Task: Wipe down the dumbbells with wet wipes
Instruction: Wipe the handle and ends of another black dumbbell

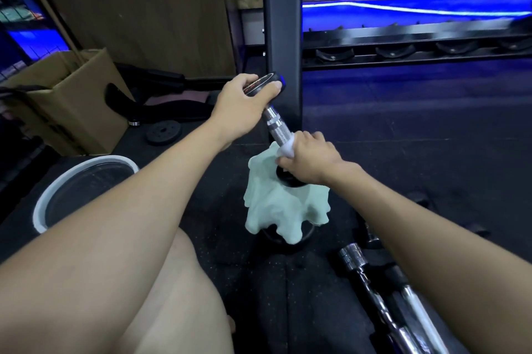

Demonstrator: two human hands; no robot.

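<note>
Both hands hold one dumbbell (277, 126) tilted above the gym floor (403, 152): the left hand (244, 106) curls its grip over the upper black head, thumb and fingers wrapped round it, while the right hand (308, 156) closes on a white wet wipe (288, 149) pressed around the lower part of the knurled chrome handle. The dumbbell's lower head sits just beneath the right hand, over a pale green cloth (282, 209) that drapes across another dark round weight on the floor.

A white-rimmed bucket (86, 189) stands to the left beside the person's bare knee (178, 281), with a cardboard box (72, 100) and a small black weight plate (163, 132) farther back. Chrome bars (383, 296) lie on the floor at lower right, and a dark rack post (283, 22) rises behind the hands.

The step in hand appears to be the wiping of the handle, with the wipe near its lower end and bare chrome showing above. The next move would likely call for sliding or twisting the wipe up the knurling toward the left hand while that hand steadies the upper head, then covering both heads before moving to another dumbbell.
</note>
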